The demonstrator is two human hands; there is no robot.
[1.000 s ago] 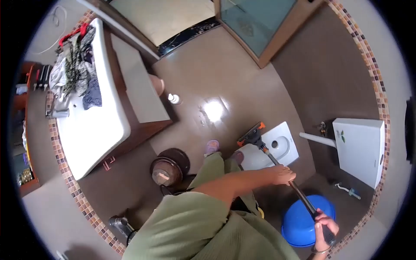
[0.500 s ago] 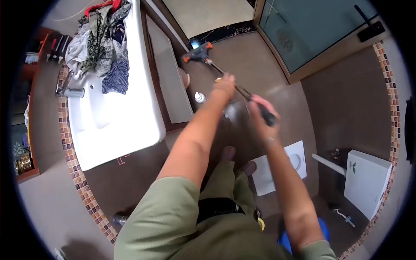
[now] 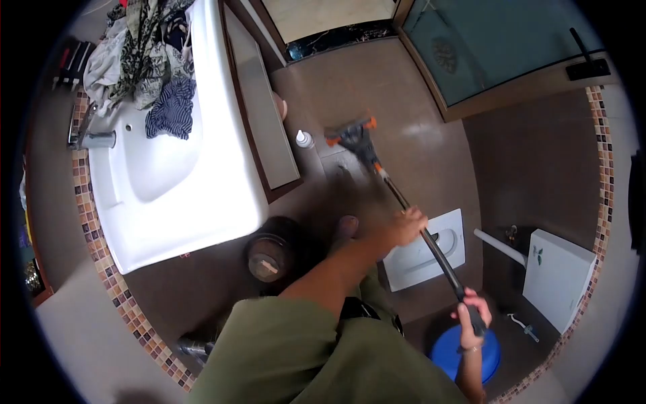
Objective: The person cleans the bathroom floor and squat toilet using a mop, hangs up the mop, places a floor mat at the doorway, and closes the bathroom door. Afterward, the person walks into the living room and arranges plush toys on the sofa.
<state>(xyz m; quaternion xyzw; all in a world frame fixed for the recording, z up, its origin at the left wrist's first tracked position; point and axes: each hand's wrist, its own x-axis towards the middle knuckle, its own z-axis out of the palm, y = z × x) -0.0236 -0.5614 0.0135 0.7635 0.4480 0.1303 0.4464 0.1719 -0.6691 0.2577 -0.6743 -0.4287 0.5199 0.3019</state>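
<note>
A long-handled floor squeegee runs diagonally across the view, its grey head with orange ends resting on the brown tiled floor. My left hand is wrapped round the middle of the pole, above the white squat toilet. Near the pole's end, my right hand grips the dark handle, over the blue bucket lid. A white bottle stands on the floor left of the squeegee head. Wet-looking streaks show on the tiles below the head.
A white washbasin with a heap of clothes stands at left, above a cabinet. By my feet is a dark round bin. A glass door stands at upper right; a white cistern hangs on the right wall.
The squeegee head has come back from near the doorway sill toward me. Both hands have moved down and to the right with the pole, and the dark bin has come into view.
</note>
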